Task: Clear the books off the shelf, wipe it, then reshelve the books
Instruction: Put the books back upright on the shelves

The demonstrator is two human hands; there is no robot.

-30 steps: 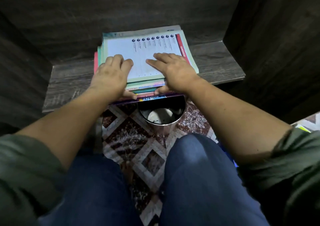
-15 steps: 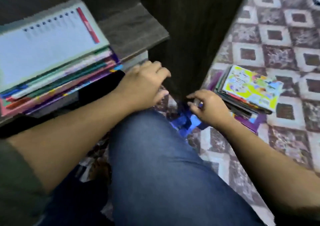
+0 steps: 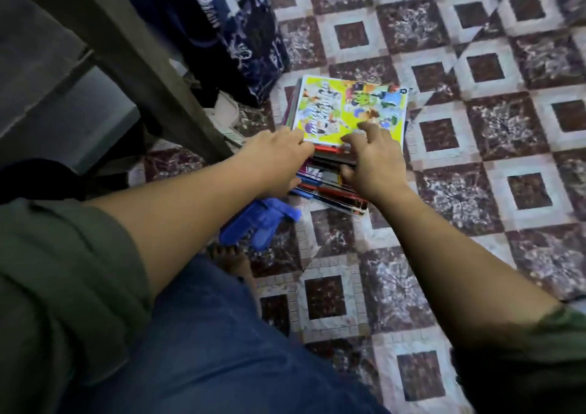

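Past your blue-jeaned knee [image 3: 222, 334], a crumpled bright blue cloth [image 3: 260, 223] lies on the maroon-and-white diamond-patterned floor [image 3: 475, 191], just beside the stack of thin colourful books [image 3: 329, 190]. Your left hand [image 3: 279, 157] lies against the stack's left side, its grip lost to blur; your right hand [image 3: 372, 160] curls over the yellow cartoon-covered top book [image 3: 348, 106], thumb dug into the stack's edge. Beyond stands a dark blue printed bag [image 3: 234, 33].

A floor [image 3: 475, 191] covered in a pattern of maroon and off-white diamonds. A stack of books [image 3: 348, 106] (bright yellow cartoon cover on top) lies on it. A crumpled blue cloth [image 3: 253, 223] sits just beside the stack, and a dark blue printed fabric [image 3: 241, 33] is heaped nearby.
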